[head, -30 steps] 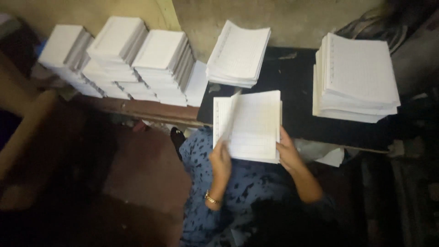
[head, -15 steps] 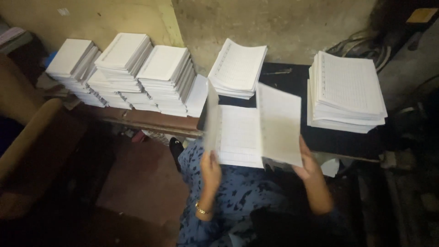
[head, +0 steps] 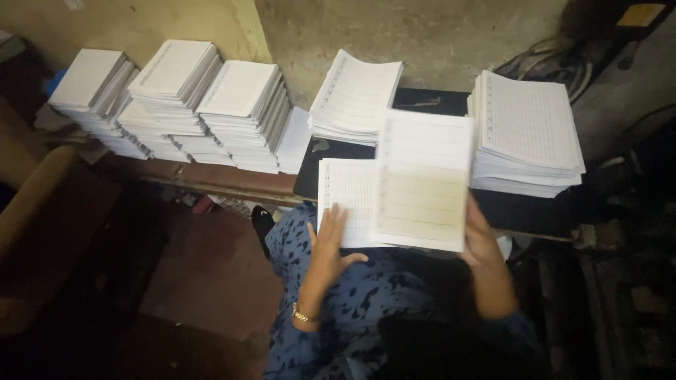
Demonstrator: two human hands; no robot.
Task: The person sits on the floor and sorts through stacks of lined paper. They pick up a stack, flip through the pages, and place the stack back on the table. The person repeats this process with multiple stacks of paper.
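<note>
Paper is being handled: a ruled sheet (head: 423, 184) is gripped by the right hand (head: 481, 238), fingers closed on its lower edge so it lifts clear. Left hand (head: 329, 243) fingers lie spread on the sheet beneath (head: 346, 200), pinning it to the dark surface (head: 521, 210).

No packages, labels, signs or screens — only paper

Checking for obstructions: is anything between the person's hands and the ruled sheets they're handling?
Nothing visible. The left hand lies flat on the lower ruled sheet, and the right hand grips the edge of the raised sheet, which overlaps the lower one.
</note>
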